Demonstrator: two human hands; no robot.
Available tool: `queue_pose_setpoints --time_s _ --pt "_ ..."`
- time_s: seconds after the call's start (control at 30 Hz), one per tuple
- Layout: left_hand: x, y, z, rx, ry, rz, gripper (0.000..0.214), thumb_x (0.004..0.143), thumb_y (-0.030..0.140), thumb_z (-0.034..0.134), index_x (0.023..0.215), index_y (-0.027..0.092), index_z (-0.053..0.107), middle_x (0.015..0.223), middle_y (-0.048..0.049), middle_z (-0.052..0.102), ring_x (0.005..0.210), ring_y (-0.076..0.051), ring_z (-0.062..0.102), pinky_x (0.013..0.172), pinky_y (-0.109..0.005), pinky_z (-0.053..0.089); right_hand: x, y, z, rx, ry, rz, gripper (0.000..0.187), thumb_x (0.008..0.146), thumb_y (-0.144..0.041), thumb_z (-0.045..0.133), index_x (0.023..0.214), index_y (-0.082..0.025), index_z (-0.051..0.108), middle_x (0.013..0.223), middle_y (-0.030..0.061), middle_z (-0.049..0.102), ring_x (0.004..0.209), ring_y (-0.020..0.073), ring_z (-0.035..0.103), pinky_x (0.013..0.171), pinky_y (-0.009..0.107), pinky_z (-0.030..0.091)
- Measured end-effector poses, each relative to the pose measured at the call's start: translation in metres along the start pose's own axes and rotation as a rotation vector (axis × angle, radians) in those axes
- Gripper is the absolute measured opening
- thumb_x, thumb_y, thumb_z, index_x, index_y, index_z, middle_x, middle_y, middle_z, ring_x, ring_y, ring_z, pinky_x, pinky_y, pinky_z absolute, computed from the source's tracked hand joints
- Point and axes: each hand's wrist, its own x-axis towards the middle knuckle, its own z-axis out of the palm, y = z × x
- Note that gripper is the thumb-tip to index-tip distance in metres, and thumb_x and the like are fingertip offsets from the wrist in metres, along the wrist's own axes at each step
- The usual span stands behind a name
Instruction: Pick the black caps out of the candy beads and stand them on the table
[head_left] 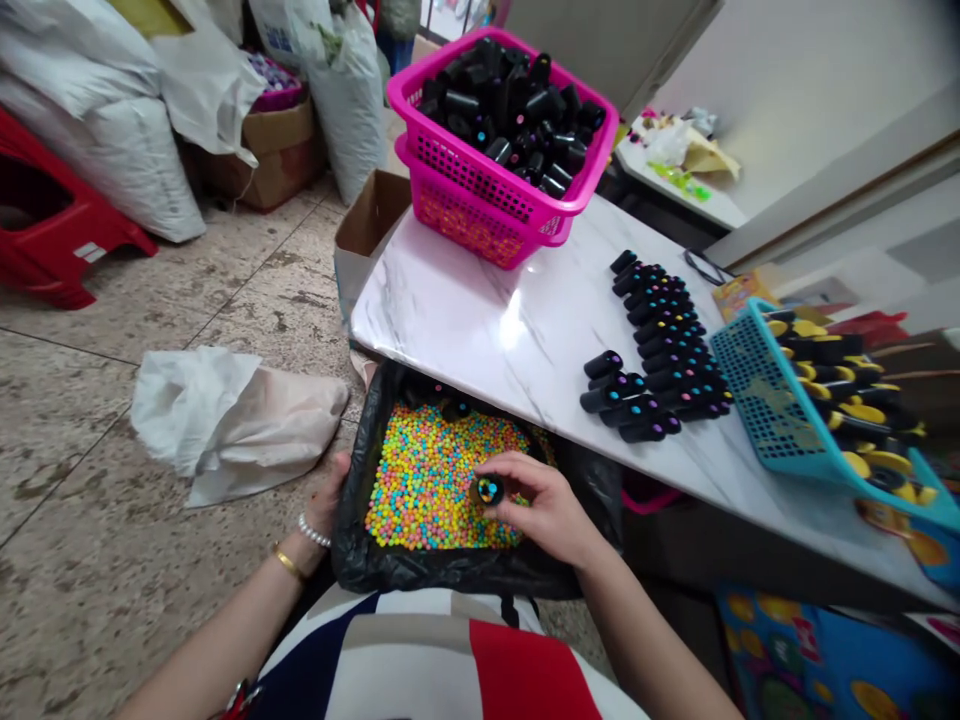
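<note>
My right hand (547,505) is closed, thumb and fingers pinching a small black plastic tube (477,492) by its sides. Coloured balls show in the tube's open end. It is held just over a bed of small yellow, pink, blue and orange balls (420,480). These lie in a tray lined with black plastic (420,574), close against my body and partly under the table edge. Along the tray's left outer side is my left hand (328,495), its fingers mostly hidden. More black tubes (456,408) lie at the tray's far end.
On the marbled white table (465,330) are rows of black tubes (660,340) and stacked pink baskets (480,190) heaped with black parts. A blue basket (780,420) of black and yellow parts stands right. White sacks (127,150), a red stool (60,220) and a crumpled bag (247,420) are left.
</note>
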Motion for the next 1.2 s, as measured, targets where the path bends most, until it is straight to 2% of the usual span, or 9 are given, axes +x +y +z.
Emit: queue_pose_setpoints --time_s 0.2,0.37,0.47,0.67,0.83,0.9,1.0,1.07,1.2 --pt "0.002 0.001 -0.004 0.011 0.042 -0.005 0.054 0.072 0.053 0.076 0.112 0.015 0.071 0.107 -0.0115 0.074 0.122 -0.034 0.058 0.106 -0.047 0.044 -0.003 -0.008 0.003 -0.121 0.195 -0.072 0.029 0.082 -0.017 0.063 0.111 -0.023 0.064 0.108 0.0063 0.063 0.08 0.0146 0.062 0.069 0.027 0.052" --pt "0.007 -0.001 -0.021 0.022 -0.014 -0.027 0.046 0.066 0.053 0.08 0.093 0.017 0.076 0.086 -0.0109 0.077 0.114 -0.036 0.064 0.106 -0.049 0.045 0.001 -0.018 -0.013 -0.274 0.525 -0.025 0.034 0.081 -0.02 0.064 0.113 -0.021 0.055 0.071 -0.0042 0.059 0.052 0.0104 0.053 0.054 0.023 0.046" --pt "0.01 0.0 -0.029 0.046 -0.059 -0.015 0.039 0.069 0.05 0.079 0.092 0.018 0.077 0.088 -0.0097 0.077 0.112 -0.034 0.065 0.106 -0.047 0.045 0.013 -0.022 -0.03 -0.424 0.655 -0.033 0.032 0.081 -0.023 0.066 0.111 -0.019 0.057 0.058 -0.008 0.053 0.048 0.0107 0.052 0.055 0.024 0.046" --pt "0.01 0.003 -0.027 0.021 0.003 0.009 0.052 0.063 0.049 0.084 0.105 0.019 0.076 0.103 -0.0102 0.076 0.117 -0.036 0.062 0.106 -0.047 0.045 0.044 -0.016 -0.056 -0.574 0.651 -0.06 0.028 0.081 -0.023 0.067 0.108 -0.018 0.061 0.085 0.002 0.069 0.053 0.0112 0.057 0.062 0.028 0.052" --pt "0.003 -0.004 -0.017 -0.002 0.075 0.038 0.055 0.079 0.043 0.072 0.128 0.019 0.064 0.111 -0.0115 0.074 0.122 -0.033 0.059 0.106 -0.048 0.046 0.038 -0.028 -0.039 -0.687 0.825 -0.192 0.039 0.088 -0.023 0.061 0.126 -0.017 0.056 0.117 0.0141 0.062 0.067 0.015 0.062 0.073 0.036 0.058" --pt "0.0 -0.005 -0.013 -0.036 0.102 0.07 0.057 0.083 0.046 0.067 0.132 0.018 0.06 0.109 -0.0116 0.074 0.119 -0.033 0.061 0.105 -0.049 0.046 0.034 -0.04 -0.029 -0.603 0.779 -0.302 0.038 0.09 -0.024 0.061 0.127 -0.018 0.056 0.118 0.0135 0.061 0.079 0.0173 0.065 0.079 0.036 0.058" --pt "-0.001 -0.004 -0.011 -0.018 0.147 0.047 0.061 0.086 0.043 0.063 0.139 0.016 0.053 0.108 -0.0134 0.074 0.112 -0.034 0.065 0.103 -0.05 0.048 0.039 -0.05 -0.022 -0.451 0.478 -0.417 0.048 0.088 -0.035 0.066 0.131 -0.019 0.052 0.123 0.013 0.062 0.111 0.0236 0.062 0.096 0.04 0.054" --pt "0.0 -0.001 -0.012 0.027 0.191 0.013 0.065 0.085 0.039 0.065 0.144 0.016 0.048 0.109 -0.0137 0.074 0.11 -0.034 0.066 0.101 -0.048 0.05 0.048 -0.048 -0.025 -0.405 0.344 -0.412 0.059 0.087 -0.044 0.067 0.136 -0.017 0.048 0.132 0.0145 0.06 0.123 0.0256 0.057 0.104 0.044 0.05" --pt "0.004 0.001 -0.021 0.086 0.161 0.003 0.08 0.076 0.048 0.074 0.147 0.023 0.044 0.114 -0.0115 0.073 0.112 -0.035 0.065 0.1 -0.045 0.051 0.064 -0.032 -0.042 -0.404 0.323 -0.273 0.057 0.093 -0.046 0.058 0.14 -0.017 0.045 0.139 0.016 0.056 0.128 0.0257 0.055 0.107 0.046 0.047"
